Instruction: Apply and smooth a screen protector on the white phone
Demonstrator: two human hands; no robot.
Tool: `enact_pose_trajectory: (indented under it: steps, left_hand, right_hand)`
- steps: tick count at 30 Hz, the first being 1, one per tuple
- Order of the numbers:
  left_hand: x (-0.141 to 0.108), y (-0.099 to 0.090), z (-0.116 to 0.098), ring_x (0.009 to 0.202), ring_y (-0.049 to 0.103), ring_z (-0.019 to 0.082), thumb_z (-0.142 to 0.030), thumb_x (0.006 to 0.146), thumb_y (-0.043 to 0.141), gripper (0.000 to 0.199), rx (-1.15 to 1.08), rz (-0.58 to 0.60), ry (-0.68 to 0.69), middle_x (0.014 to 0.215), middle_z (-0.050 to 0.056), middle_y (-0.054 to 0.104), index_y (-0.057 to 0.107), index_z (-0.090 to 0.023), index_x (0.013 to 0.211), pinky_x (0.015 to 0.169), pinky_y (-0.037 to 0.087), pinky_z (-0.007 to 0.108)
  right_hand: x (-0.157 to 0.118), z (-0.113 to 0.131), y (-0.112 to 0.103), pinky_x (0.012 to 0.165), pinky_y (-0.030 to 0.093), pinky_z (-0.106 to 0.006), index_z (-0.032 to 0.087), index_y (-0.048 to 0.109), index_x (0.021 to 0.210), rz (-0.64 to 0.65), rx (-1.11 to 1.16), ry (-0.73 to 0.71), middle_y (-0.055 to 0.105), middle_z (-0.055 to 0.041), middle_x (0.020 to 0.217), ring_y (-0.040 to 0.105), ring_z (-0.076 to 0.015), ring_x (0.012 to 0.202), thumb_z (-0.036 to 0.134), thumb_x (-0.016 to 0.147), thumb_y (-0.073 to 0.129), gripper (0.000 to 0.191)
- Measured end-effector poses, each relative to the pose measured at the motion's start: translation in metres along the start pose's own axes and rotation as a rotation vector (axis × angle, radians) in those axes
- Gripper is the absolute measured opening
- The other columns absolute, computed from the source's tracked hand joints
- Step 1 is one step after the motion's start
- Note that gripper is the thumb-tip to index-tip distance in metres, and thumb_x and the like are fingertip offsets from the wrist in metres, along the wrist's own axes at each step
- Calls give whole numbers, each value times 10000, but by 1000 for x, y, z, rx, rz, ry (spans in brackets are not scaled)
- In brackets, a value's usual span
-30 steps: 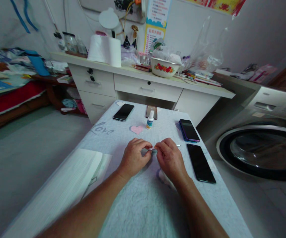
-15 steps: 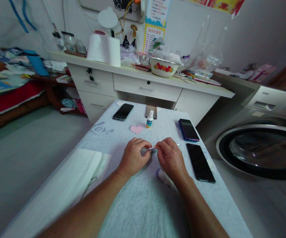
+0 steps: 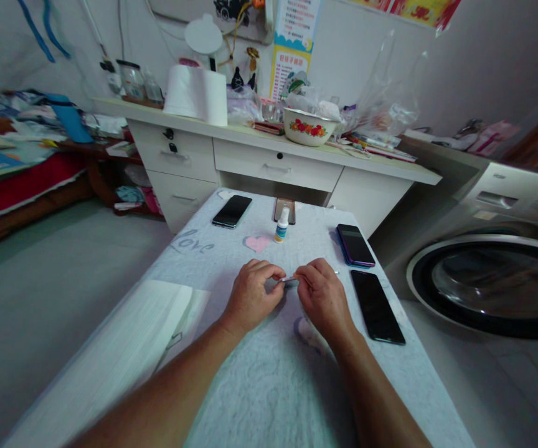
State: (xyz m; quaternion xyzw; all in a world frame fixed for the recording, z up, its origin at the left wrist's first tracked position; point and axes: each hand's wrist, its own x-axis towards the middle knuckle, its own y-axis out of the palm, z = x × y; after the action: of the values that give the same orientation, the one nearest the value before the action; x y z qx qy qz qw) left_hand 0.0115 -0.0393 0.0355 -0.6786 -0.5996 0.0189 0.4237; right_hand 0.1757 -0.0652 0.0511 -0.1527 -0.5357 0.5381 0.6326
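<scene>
My left hand (image 3: pixel 254 292) is closed in a pinch, thumb against fingertips, on one end of a thin, pale, stick-like thing (image 3: pixel 289 279). From the other side my right hand (image 3: pixel 321 289) grips it too, its fingers curled. A small white tip (image 3: pixel 337 272) shows beyond the right knuckles; whether it belongs to the same thing I cannot tell. Both hands are just above the cloth-covered table (image 3: pixel 250 386). Beyond them a small spray bottle (image 3: pixel 281 226) with a blue and yellow label stands upright. To the right of my right hand lies a black phone (image 3: pixel 377 306).
Another phone (image 3: pixel 231 211) lies at the far left, with a phone case or brown phone (image 3: pixel 290 209) behind the bottle. A purple-edged phone (image 3: pixel 355 244) is at the right edge. White paper (image 3: pixel 124 336) covers the left side. A drawer desk (image 3: pixel 245 163) and a washing machine (image 3: pixel 493 249) stand beyond.
My right hand has shifted very slightly to the right along the thin thing. The left hand and everything on the table look unmoved.
</scene>
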Motion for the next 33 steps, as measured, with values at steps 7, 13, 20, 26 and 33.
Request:
enact_pose_trajectory:
  steps: [7, 13, 20, 26, 33]
  left_hand:
    - [2, -1, -1, 819, 570, 182, -101, 734, 610, 121, -5, 3, -11, 790, -3, 672, 643, -210, 776, 757, 433, 311]
    - [1, 0, 0, 823, 568, 181, -110, 743, 607, 115, -6, 0, -7, 800, -2, 669, 641, -211, 785, 769, 435, 314]
    - [1, 0, 1, 819, 569, 181, -113, 738, 610, 112, 0, -14, -10, 788, -2, 664, 639, -213, 780, 760, 437, 307]
    - [2, 0, 1, 804, 570, 176, -103, 734, 615, 119, -9, -14, -30, 776, -6, 664, 644, -209, 777, 756, 435, 307]
    - [3, 0, 2, 803, 577, 176, -95, 721, 621, 130, -18, -31, -30, 777, -7, 666, 647, -212, 773, 753, 442, 306]
  right_hand:
    - [0, -6, -2, 737, 433, -279, 179, 650, 861, -22, 1, 23, 547, -51, 845, 529, -173, 798, 101, 835, 495, 176]
    - [0, -11, -5, 723, 431, -277, 187, 656, 860, -19, -16, 26, 550, -48, 839, 534, -172, 788, 111, 831, 498, 177]
    - [2, -15, -11, 715, 431, -278, 185, 670, 860, -23, -42, 41, 551, -46, 832, 543, -168, 773, 113, 834, 497, 189]
    - [3, -23, -15, 711, 432, -282, 180, 675, 841, -46, -63, 73, 549, -49, 835, 543, -167, 768, 125, 844, 490, 194]
    - [2, -35, -18, 694, 425, -285, 192, 680, 838, -93, -95, 87, 550, -42, 831, 545, -164, 754, 131, 833, 491, 198]
